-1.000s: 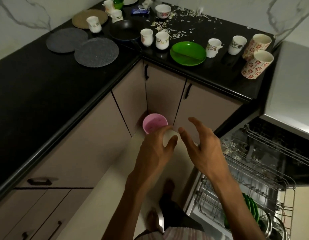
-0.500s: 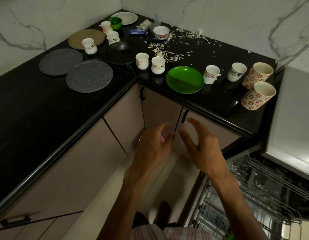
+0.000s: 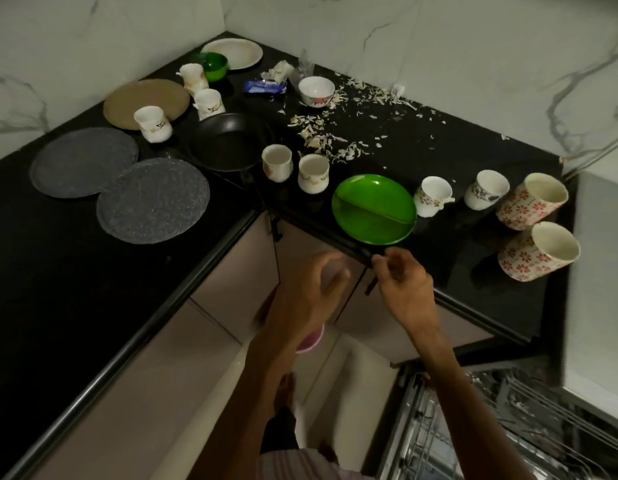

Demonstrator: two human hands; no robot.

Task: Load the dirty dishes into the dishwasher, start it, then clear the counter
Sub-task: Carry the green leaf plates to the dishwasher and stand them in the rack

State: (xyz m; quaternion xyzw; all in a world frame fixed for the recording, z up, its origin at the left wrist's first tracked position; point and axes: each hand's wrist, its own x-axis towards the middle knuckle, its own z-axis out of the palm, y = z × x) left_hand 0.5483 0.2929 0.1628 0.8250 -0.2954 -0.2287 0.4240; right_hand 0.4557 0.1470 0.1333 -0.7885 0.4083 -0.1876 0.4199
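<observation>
Black stone forms the L-shaped desk (image 3: 68, 258) where the dirty dishes wait, well above the open dishwasher (image 3: 508, 434) at lower right, whose wire rack shows beneath the right forearm. Counted along the top: seven small white cups, among them a pair (image 3: 295, 168) just left of the divided green plate (image 3: 374, 208); two tall floral mugs (image 3: 534, 226) at the far right end — one tipped toward the other; two grey speckled round plates (image 3: 153, 201), overlapping; one brown plate (image 3: 146, 102); one cream plate (image 3: 233, 53) in the corner; one black pan (image 3: 229, 141); one green bowl (image 3: 214, 65); one white bowl (image 3: 316, 91). Pale scraps (image 3: 349, 133) litter the middle, beside a blue wrapper (image 3: 266, 86). Both hands hover below the desk edge in front of the cabinet doors. The left hand (image 3: 305, 299) has its fingers loosely spread and grips nothing; a pink cup (image 3: 311, 341) shows partly behind its wrist. The right hand (image 3: 406, 285) — just under the green plate — has its fingers curled inward, and whether they pinch anything cannot be told.
</observation>
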